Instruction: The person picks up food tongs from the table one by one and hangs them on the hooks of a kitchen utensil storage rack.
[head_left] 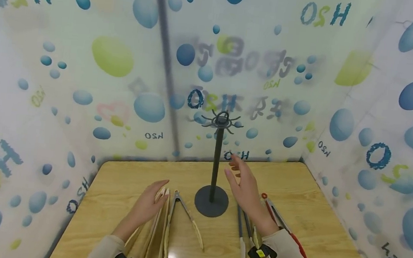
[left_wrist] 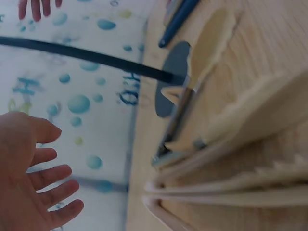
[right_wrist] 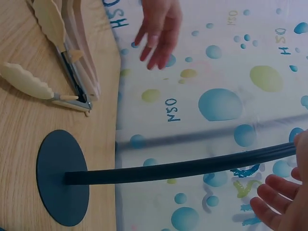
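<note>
A black stand (head_left: 217,159) with a round base and a ring of hooks on top rises between my two hands. My left hand (head_left: 148,204), fingers loosely extended and holding nothing, hovers above cream tongs (head_left: 154,236) on the left. Beside these lie metal tongs (head_left: 183,214) with cream tips, their arms spread. My right hand (head_left: 247,191) is held up just right of the pole (right_wrist: 183,171), fingers slightly bent and nothing in them. Below it are tongs with dark blue arms (head_left: 240,225) and tongs with red handles (head_left: 299,247), partly covered by my right forearm.
The wooden table (head_left: 123,179) meets a patterned backdrop (head_left: 60,131) at the back and sides. The stand's round base (right_wrist: 62,192) sits toward the back of the table. Spread tongs lie close to the base's left side.
</note>
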Tool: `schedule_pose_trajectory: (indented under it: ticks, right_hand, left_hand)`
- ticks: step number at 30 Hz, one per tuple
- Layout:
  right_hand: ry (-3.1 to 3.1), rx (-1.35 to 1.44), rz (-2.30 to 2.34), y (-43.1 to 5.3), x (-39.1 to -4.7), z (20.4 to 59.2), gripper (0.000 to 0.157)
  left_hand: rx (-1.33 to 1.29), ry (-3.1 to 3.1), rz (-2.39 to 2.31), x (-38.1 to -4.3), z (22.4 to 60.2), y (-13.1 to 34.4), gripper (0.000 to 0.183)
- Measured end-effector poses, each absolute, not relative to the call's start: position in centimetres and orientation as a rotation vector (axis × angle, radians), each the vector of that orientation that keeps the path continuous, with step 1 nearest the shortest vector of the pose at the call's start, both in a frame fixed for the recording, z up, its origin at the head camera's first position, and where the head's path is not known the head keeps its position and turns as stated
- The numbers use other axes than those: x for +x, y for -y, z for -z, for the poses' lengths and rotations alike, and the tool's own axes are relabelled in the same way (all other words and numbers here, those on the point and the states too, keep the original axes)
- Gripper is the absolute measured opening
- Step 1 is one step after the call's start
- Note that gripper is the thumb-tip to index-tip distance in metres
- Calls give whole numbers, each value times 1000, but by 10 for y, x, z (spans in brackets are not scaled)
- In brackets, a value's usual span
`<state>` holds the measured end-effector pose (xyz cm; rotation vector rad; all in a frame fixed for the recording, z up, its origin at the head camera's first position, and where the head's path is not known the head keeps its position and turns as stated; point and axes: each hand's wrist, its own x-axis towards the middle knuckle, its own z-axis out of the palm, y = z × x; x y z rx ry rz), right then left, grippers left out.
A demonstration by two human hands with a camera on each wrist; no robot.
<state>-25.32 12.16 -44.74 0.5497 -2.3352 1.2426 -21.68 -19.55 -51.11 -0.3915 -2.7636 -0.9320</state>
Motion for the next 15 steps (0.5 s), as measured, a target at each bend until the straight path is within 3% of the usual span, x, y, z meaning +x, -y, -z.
schedule_pose_trajectory:
  ticks: [15]
  right_hand:
    - [2204, 581, -1204, -117, -273, 425, 55]
  left_hand:
    - [-24, 2987, 822, -198, 559, 240, 44]
